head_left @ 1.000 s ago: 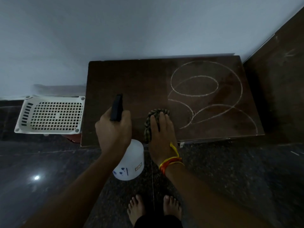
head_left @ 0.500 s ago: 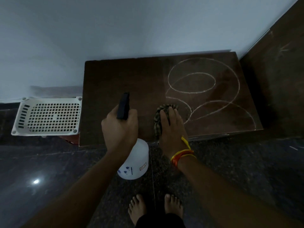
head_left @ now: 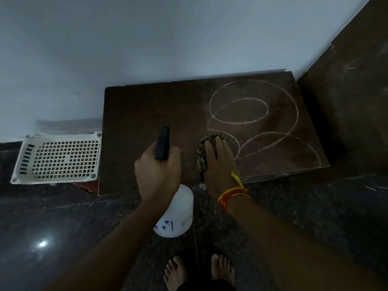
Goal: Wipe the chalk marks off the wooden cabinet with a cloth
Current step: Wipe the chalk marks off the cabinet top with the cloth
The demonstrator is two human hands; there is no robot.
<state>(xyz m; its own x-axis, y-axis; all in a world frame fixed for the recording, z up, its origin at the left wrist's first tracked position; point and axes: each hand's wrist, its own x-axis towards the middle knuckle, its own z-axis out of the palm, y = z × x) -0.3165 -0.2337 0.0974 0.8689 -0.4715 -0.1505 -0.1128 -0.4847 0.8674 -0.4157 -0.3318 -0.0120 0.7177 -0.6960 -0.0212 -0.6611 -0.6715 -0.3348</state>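
- Our right hand (head_left: 220,162) lies flat, fingers straight and together, pressing a striped cloth (head_left: 202,152) onto the top of the wooden cabinet (head_left: 147,110); the cloth bunches out past the fingertips at 12 o'clock and along the hand's 9 o'clock side.
- The cloth sits near the cabinet's front edge, at the 7 o'clock end of the chalk marks (head_left: 252,114), touching the lowest curved line.
- Our left hand (head_left: 157,175) has its fingers curled round the black trigger head of a white spray bottle (head_left: 178,215); the nozzle points to 12 o'clock over the cabinet top, while the bottle's body hangs in front of the cabinet's front edge, above the floor.
- The chalk loops fill the cabinet top from 12 to 4 o'clock of the cloth, running close to the back, right and front edges.
- From 9 to 11 o'clock of the cloth the cabinet top is bare dark wood out to its left edge.
- The cabinet's back edge meets the pale wall (head_left: 147,49); at 3 o'clock a dark wooden panel (head_left: 346,101) stands just beside its right edge.
- A white perforated basket (head_left: 21,164) sits at 9 o'clock, just beside the cabinet's left edge.
- The bottle carries small blue marks and a small red-edged label; neither is readable.
- A red-and-yellow thread (head_left: 231,195) circles our right wrist.
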